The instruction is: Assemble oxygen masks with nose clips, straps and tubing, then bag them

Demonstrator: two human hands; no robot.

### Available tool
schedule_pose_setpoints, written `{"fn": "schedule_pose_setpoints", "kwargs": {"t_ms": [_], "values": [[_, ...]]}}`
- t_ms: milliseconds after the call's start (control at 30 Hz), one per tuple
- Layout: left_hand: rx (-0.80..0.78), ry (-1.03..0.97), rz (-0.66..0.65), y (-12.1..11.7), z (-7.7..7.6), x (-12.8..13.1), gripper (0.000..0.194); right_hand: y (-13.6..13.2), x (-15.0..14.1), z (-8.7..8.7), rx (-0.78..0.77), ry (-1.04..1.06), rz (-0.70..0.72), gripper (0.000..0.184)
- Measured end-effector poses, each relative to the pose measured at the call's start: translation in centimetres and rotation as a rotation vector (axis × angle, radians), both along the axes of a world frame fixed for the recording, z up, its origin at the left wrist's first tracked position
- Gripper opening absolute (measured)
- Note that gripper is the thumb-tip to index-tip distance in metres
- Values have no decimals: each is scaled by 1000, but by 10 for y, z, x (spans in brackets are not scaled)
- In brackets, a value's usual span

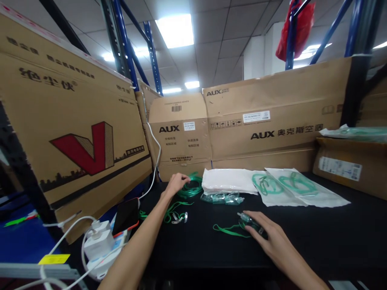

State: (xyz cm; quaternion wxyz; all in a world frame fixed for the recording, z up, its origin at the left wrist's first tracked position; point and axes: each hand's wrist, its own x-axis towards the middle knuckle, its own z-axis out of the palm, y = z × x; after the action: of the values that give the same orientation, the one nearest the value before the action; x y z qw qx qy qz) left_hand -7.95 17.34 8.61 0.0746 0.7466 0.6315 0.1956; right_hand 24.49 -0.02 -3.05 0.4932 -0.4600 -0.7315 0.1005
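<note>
The clear piece (246, 218) is at the right hand (263, 229), between its thumb and fingers, which close around it from the near and far sides. The coil (190, 193) lies at the fingertips of the left hand (177, 184), reaching out to their right. The left fingers are bent and seem to meet the coil's edge; whether they pinch the tubing, I cannot tell.

The clear piece has a narrow, pale nozzle pointing away from the right palm, and a darker part mostly hidden under the fingers. A flat green strap (231, 231) trails from it in a loop, leftward from the right thumb. The coil is glossy, see-through green tubing wound in several overlapping rings.

Nearer the body than the left hand, beside its forearm, lie thin green bands (173, 208) and small silvery strips (181, 218). Between the hands and a little beyond the right one is a crumpled clear bag (223, 198), just in front of a white stack (228, 181). Past the right hand, two pouches (328, 197) show green tubing inside. Left of the left forearm lies a phone (125, 216).
</note>
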Motion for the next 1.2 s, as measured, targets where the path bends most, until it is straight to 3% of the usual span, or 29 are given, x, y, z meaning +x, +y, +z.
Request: {"fn": "schedule_pose_setpoints", "kwargs": {"t_ms": [167,300,500,600,667,700,833,900,967,1067,1200], "values": [[154,-90,86,1,28,-8,29,5,3,-8,-13,0,15,30],[331,-151,129,-15,54,-9,28,5,4,-10,-34,-4,11,30],[626,-244,20,-79,94,8,18,2,4,-3,-51,-32,-1,30],[719,-266,-93,-124,98,22,19,4,15,2,-57,-56,-28,28],[743,-256,-201,-152,84,33,14,6,30,4,-61,-75,-58,29],[753,-231,-326,-165,71,40,14,7,40,5,-62,-86,-75,30],[560,-102,-666,-200,-8,68,18,10,76,4,-56,-138,-128,35],[373,-21,-717,-208,-46,79,15,12,87,3,-51,-173,-136,35],[249,-7,-698,-212,-71,81,19,15,93,2,-46,-214,-128,34],[188,-58,-656,-210,-76,70,26,20,93,5,-24,-280,-108,34],[216,-83,-498,-193,-60,39,30,25,78,21,63,-367,-109,37]]}}
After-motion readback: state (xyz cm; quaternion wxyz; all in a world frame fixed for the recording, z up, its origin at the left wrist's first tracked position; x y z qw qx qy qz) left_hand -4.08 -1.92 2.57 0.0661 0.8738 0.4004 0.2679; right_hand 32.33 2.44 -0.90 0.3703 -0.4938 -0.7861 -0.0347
